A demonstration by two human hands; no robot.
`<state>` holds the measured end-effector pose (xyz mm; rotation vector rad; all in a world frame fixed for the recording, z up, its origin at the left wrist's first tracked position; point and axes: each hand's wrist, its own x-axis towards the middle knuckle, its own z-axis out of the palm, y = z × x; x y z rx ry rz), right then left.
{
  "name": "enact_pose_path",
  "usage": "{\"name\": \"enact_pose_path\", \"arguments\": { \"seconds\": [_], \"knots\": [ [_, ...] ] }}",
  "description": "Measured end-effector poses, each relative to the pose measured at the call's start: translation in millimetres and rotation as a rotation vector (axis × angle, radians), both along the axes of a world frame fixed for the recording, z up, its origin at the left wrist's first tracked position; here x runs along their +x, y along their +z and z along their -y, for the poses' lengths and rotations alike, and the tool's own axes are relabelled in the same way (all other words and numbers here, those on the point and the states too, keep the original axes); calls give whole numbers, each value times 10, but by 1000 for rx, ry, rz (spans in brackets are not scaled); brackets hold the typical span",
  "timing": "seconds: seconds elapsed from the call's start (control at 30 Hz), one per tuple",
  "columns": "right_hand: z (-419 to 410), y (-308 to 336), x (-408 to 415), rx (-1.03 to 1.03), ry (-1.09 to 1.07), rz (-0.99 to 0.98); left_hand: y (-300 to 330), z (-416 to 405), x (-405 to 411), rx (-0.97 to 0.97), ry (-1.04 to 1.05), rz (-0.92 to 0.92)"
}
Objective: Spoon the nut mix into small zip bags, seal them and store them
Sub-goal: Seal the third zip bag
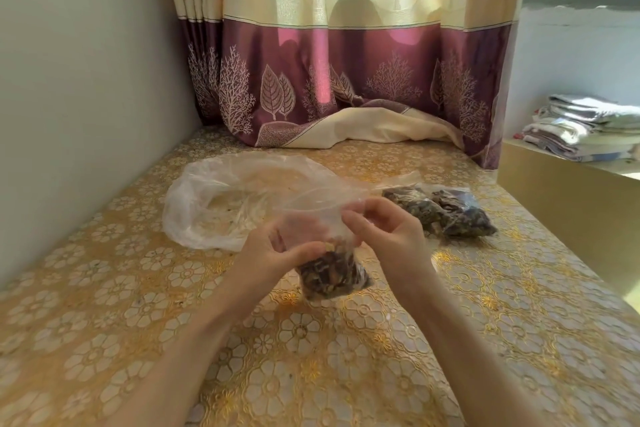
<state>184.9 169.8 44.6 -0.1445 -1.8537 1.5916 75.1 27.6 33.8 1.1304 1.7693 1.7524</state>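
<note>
Head view: zip bag (332,274) upright, mouth up

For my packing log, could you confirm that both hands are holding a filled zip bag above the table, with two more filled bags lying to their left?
Not quite: the head view shows the two filled bags lying to the right of the hands, not the left. The left hand and right hand do hold the filled zip bag above the table.
</note>
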Motion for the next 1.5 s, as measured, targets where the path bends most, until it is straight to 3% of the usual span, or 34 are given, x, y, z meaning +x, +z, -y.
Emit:
{"name": "enact_pose_path", "arguments": {
  "seconds": [0.1,0.2,0.43,0.6,0.7,0.97,1.07,1.23,1.5],
  "knots": [
    [12,-5,13,9,180,225,-13,2,-3,-96,-33,-32],
    [-67,17,38,-76,223,383,-25,-4,-7,-43,63,-28],
    [-154,74,107,-101,379,443,-19,-28,26,86,161,5],
    [-115,31,68,-254,129,207,25,-31,56,130,224,10],
    [-90,22,48,-334,107,113,67,-8,41,116,256,14],
    [-48,40,52,-344,176,127,99,29,19,137,35,400],
    [-43,65,68,-345,129,132,98,3,53,121,17,415],
    [-52,88,75,-646,214,73,102,-1,55,121,16,424],
    [-21,136,99,-594,227,79,181,0,93,207,-67,462]
  ]
}}
